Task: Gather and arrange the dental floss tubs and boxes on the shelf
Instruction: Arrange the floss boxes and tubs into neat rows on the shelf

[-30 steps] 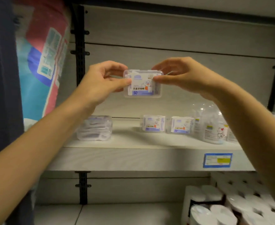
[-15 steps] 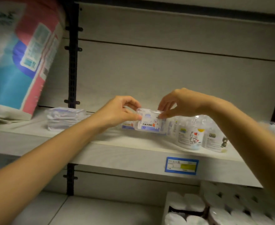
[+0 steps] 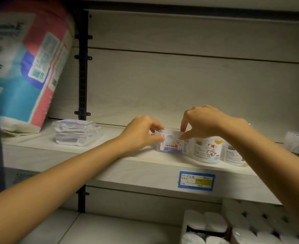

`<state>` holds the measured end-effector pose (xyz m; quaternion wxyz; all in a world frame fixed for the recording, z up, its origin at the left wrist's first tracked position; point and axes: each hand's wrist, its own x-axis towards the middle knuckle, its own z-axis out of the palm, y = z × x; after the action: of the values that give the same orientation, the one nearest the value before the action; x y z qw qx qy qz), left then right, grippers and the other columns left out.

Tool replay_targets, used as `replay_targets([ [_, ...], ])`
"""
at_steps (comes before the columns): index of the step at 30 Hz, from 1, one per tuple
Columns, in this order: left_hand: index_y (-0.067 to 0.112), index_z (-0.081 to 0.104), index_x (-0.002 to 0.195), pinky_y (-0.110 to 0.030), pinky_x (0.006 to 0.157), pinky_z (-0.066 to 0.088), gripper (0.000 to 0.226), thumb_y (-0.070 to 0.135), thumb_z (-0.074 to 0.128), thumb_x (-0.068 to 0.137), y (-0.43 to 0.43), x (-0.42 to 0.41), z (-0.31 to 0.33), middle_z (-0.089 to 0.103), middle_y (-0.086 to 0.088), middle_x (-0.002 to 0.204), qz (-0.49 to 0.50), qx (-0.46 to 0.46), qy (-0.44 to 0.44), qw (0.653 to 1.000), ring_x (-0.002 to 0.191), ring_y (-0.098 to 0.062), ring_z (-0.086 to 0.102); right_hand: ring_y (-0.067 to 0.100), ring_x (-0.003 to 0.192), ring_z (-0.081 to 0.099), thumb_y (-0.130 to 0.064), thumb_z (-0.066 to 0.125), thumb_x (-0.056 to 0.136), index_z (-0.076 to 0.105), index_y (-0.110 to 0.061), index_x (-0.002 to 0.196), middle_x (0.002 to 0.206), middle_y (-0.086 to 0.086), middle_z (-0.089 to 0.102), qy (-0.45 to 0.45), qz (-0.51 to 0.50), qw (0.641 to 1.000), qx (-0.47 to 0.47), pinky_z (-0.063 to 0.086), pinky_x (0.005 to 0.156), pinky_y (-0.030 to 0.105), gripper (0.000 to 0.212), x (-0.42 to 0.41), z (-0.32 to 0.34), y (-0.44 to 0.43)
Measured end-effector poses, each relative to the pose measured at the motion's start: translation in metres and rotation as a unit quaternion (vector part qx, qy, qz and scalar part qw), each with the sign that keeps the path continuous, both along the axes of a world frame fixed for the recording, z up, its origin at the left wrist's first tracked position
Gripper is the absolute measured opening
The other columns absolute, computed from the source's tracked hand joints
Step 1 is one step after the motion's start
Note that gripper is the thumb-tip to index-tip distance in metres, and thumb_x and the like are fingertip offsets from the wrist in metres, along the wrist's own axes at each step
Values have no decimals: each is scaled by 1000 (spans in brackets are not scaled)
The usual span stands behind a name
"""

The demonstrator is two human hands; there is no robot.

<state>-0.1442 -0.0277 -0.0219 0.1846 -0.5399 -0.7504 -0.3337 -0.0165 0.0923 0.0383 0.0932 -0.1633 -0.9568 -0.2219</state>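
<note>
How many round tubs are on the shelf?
2. The cat tub stands just right of the held box. The second tub is right of it, partly behind the right arm. More may be hidden there.

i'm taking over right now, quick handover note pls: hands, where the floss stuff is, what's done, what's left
Left hand: pinches the left end of the floss box.
Right hand: pinches its top right corner.
The box is upright, label forward, on or just above the shelf, right beside the cat tub. A second tub stands further right. A stack of clear boxes lies apart at the left.
Done: held box lined up with the tubs.
Left: release it, then probably gather the stack into the row.
</note>
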Motion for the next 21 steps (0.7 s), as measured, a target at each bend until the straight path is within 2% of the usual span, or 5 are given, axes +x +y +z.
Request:
replay_targets([
  [2,19,67,115,-26,85,48,40,34,70,78,3,2,-1,70,1,112,22,-1,37,999,96,-13,63,19,112,54,-48,59,82,64,-28,113,120,-3,61,6,-5,1000,2,34,97,33,38,1,-1,1],
  [9,24,62,119,-24,89,25,40,45,54,87,-4,-2,1,60,7,121,46,-9,158,986,114,-13,49,19,112,56,-49,59,82,64,-26,112,120,-3,63,36,-11,999,26,37,103,37,39,-1,-4,2],
  [13,20,70,95,-31,86,38,30,42,52,86,-49,-9,23,68,4,99,63,120,166,977,93,-17,58,19,104,60,-41,52,89,66,-29,108,114,-5,66,281,106,953,-39,48,88,40,27,-6,-4,-14],
  [16,14,72,90,-28,75,42,26,30,53,87,-95,-27,40,70,-2,92,76,200,83,973,82,-16,58,15,93,63,-31,50,91,70,-28,102,101,-5,69,399,189,873,-205,51,84,37,23,-21,-8,-44],
  [21,24,65,94,-22,96,39,16,17,51,92,-156,-73,37,65,1,107,62,248,-174,951,103,-9,55,16,95,63,-25,45,94,68,-16,106,101,-2,69,313,206,815,-443,48,88,33,27,-61,-25,-96],
])
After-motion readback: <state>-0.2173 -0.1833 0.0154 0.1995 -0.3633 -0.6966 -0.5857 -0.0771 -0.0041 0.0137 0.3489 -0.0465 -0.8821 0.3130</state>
